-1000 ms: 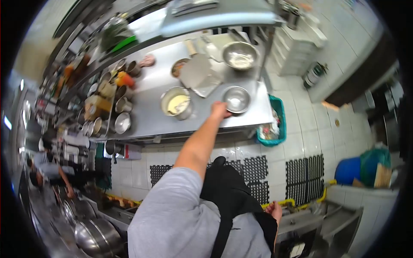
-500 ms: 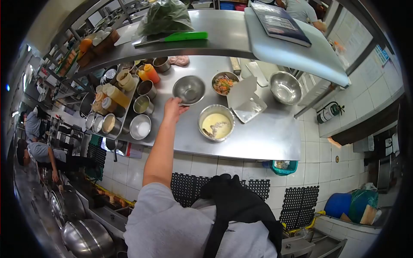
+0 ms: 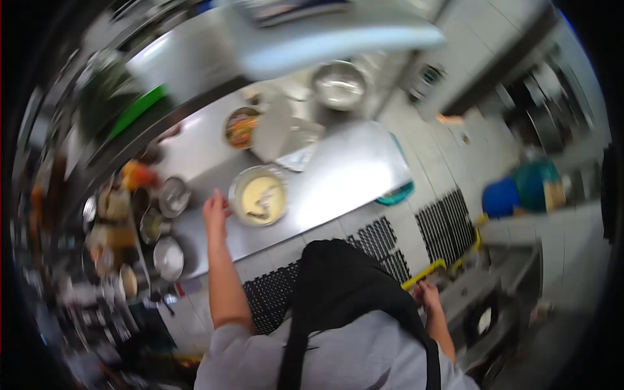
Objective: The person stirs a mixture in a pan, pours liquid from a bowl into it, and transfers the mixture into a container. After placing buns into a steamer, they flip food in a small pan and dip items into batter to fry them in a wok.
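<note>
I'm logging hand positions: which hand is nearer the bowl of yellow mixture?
Left: the left hand is beside the bowl; the right hand is away from the counter.

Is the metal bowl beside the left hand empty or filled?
Not empty: the metal bowl beside the left hand holds a pale yellow mixture with darker pieces in it.

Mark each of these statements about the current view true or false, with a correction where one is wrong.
1. The left hand is beside the pot of pale yellow mixture. True.
2. The right hand is over the metal worktable. False: it is away from it, low on the right side of the view.
3. The shredded vegetables are in a round bowl. True.
4. The green handle lies on the floor. False: it is on the raised shelf.
</note>
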`<action>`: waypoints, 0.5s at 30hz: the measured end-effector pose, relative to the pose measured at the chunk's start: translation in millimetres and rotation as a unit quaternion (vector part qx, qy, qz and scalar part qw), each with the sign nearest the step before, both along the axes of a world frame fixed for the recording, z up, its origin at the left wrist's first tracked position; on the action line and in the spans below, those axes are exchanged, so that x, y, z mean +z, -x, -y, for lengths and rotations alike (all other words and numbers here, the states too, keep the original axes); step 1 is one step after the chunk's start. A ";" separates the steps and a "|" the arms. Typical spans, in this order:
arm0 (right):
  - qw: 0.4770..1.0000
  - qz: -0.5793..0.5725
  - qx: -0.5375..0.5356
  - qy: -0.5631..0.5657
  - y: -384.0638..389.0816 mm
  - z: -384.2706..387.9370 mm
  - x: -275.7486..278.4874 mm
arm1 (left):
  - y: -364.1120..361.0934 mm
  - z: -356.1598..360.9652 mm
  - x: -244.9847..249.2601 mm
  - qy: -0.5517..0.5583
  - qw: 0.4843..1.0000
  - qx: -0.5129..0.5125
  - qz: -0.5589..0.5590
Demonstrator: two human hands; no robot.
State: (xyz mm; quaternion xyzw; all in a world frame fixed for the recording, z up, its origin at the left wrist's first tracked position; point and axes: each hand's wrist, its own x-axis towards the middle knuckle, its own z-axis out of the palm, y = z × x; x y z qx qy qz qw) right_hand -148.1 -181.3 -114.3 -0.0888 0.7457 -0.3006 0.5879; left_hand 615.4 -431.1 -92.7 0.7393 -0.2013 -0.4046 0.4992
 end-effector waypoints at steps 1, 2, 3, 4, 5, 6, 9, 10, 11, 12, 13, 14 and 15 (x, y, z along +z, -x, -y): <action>0.999 -0.029 0.012 -0.011 14.0 -17.0 -21.0 | -3.5 15.7 -2.9 -0.002 0.997 -0.050 0.066; 0.996 -0.073 -0.009 -0.042 1.9 -19.7 -11.5 | -4.0 30.9 -3.2 0.002 0.987 -0.087 0.137; 0.995 -0.077 -0.001 -0.065 4.4 -30.5 -15.5 | 4.3 51.9 7.0 0.002 0.985 -0.104 0.140; 0.993 -0.075 0.017 -0.087 5.9 -37.0 -20.1 | 3.8 76.4 21.3 0.018 0.994 -0.088 0.061; 0.991 -0.082 0.028 -0.101 6.1 -43.7 -21.0 | -1.3 98.8 34.6 0.034 0.997 -0.064 -0.015; 0.991 -0.077 0.042 -0.104 11.5 -53.6 -29.7 | -3.3 122.9 39.7 0.005 0.998 -0.060 -0.030; 0.991 -0.070 0.000 -0.113 14.9 -77.4 -42.6 | -15.2 176.2 31.3 -0.031 0.995 -0.073 -0.068; 0.992 -0.068 -0.010 -0.107 15.4 -85.1 -38.8 | -13.4 188.7 22.2 -0.039 0.990 -0.093 -0.102; 0.994 -0.057 -0.007 -0.096 14.7 -92.9 -37.5 | -21.2 198.3 5.8 -0.027 0.986 -0.107 -0.122; 0.993 -0.074 -0.027 -0.093 7.2 -97.8 -33.0 | -37.6 211.8 -18.6 -0.017 0.980 -0.132 -0.150; 0.993 -0.089 -0.005 -0.082 3.8 -101.5 -30.5 | -75.2 210.1 -65.9 0.108 0.948 -0.299 0.018; 0.995 -0.076 0.000 -0.059 4.1 -108.9 -28.7 | -97.8 224.1 -87.8 0.091 0.942 -0.312 -0.085; 0.992 -0.101 -0.001 -0.076 -4.6 -103.4 -9.4 | -84.6 211.0 -61.6 0.079 0.942 -0.279 -0.169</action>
